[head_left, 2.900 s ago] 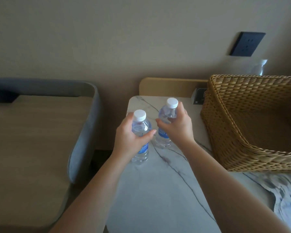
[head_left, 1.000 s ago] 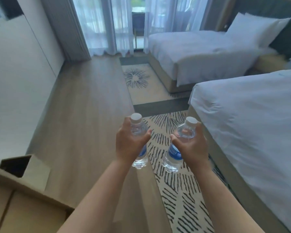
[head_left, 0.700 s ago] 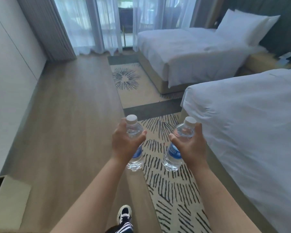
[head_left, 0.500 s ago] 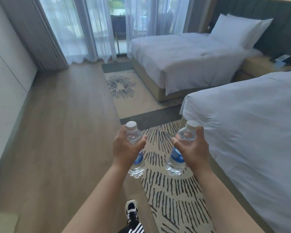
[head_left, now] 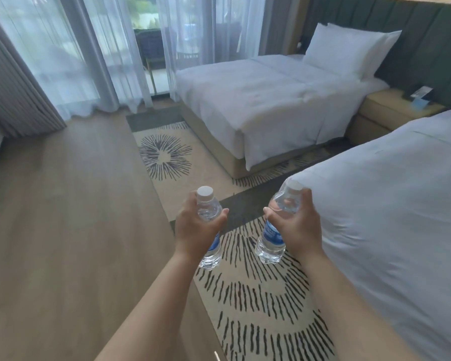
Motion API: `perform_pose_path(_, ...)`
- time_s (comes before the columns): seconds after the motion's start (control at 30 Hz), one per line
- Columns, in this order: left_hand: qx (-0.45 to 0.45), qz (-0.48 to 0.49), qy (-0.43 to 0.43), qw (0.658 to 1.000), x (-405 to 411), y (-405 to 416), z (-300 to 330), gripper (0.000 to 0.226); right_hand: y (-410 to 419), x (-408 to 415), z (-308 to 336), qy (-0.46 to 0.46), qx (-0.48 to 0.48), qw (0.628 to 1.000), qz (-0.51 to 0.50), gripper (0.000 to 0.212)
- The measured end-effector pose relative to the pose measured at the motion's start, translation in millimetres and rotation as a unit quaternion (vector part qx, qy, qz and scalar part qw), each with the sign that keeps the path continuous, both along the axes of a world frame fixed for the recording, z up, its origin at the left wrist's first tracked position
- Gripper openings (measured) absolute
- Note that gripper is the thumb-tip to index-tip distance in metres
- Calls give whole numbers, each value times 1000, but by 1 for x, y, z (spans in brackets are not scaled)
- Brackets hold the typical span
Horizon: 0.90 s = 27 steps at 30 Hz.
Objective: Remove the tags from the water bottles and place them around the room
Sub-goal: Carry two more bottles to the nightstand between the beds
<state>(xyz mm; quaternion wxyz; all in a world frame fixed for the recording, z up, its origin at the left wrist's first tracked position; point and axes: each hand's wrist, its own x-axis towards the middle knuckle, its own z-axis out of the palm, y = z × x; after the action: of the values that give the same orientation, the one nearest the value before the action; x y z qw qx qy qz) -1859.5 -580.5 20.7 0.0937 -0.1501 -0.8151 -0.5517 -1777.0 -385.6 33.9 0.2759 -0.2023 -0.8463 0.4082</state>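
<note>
I carry two small clear water bottles with white caps and blue labels, one in each hand, out in front of me above the floor. My left hand (head_left: 193, 229) grips the left bottle (head_left: 209, 207) round its upper body, and the bottle stands nearly upright. My right hand (head_left: 298, 225) grips the right bottle (head_left: 270, 241), which tilts with its cap toward the near bed. No tag shows on either bottle.
A near bed (head_left: 401, 194) with white bedding lies at my right, a second bed (head_left: 266, 100) beyond it. A tan nightstand (head_left: 391, 110) stands between their heads. A patterned rug (head_left: 255, 287) runs ahead beside wooden floor (head_left: 63, 230). Sheer curtains (head_left: 94, 56) cover the far window.
I turned away from the marble table and basket with both bottles in hand and have walked further into the room. The beds and window are closer.
</note>
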Motion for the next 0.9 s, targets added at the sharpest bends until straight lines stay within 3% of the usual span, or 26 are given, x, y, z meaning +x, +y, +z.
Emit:
perform_pose_path(0.57,-1,-80,-15,997,-337,212,-10,36,183,-316,-18,25,-5,996,-89,63)
perform_pose_path(0.9,11,-157,-47,986,-497,355,6,41,301,-443,-15,16,-19,988,-155,62)
